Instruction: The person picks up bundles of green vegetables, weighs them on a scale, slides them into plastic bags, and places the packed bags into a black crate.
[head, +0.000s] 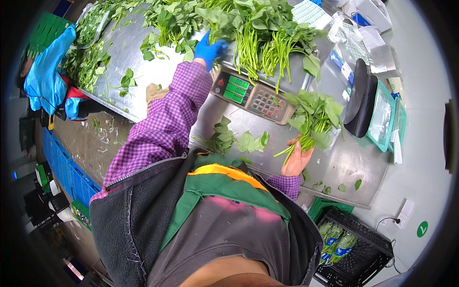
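My left hand (pixel 209 50), in a blue glove, is closed around a bunch of leafy greens (pixel 217 23) at the far side of the steel table. Its leaves look blurred, and the fingers hide part of the stems. Bare, my right hand (pixel 298 158) grips another bunch of leafy greens (pixel 315 118) by its stems, leaves pointing away from me. Between the hands lies a digital scale (pixel 251 94) with lit green displays and a keypad. Several bundles with long green stems (pixel 263 53) rest on and behind the scale's platform.
Loose leaves (pixel 247 141) lie on the near steel tabletop (pixel 344 172). A pile of greens (pixel 84 64) covers the left table, where a person in blue sleeves (pixel 48 71) stands. Teal baskets (pixel 380 118) are at right. A black crate (pixel 362 247) with bagged greens sits below.
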Demonstrator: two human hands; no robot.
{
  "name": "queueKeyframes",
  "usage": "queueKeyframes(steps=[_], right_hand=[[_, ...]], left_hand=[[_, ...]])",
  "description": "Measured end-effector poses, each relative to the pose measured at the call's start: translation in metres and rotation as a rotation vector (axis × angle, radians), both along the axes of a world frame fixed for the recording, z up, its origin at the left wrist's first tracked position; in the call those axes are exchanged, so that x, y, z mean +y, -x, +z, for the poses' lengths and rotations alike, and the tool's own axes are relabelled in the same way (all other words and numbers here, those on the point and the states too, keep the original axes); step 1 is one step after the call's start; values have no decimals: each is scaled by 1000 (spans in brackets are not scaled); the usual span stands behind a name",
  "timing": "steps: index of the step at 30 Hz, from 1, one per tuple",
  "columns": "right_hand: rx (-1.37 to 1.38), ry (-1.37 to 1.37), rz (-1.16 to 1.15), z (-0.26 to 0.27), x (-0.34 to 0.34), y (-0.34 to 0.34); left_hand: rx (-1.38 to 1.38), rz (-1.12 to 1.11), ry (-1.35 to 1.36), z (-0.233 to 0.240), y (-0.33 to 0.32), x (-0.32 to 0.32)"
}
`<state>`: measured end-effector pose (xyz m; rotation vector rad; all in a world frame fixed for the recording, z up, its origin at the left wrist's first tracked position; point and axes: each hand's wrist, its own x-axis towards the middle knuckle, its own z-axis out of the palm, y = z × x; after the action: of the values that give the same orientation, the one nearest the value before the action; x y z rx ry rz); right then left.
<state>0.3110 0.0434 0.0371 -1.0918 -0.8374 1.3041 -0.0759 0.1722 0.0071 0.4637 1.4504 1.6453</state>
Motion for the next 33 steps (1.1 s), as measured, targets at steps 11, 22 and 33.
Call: queueKeyframes(steps=[11, 22, 33], right_hand=[[-148, -147, 268, 8, 50, 130], [-473, -292, 794, 22, 49, 187], [-571, 323, 348, -13, 249, 143]], left_hand=[[56, 82, -163, 27, -26, -128], [-372, 255, 43, -12, 7, -198], [-280, 354, -73, 25, 15, -174]])
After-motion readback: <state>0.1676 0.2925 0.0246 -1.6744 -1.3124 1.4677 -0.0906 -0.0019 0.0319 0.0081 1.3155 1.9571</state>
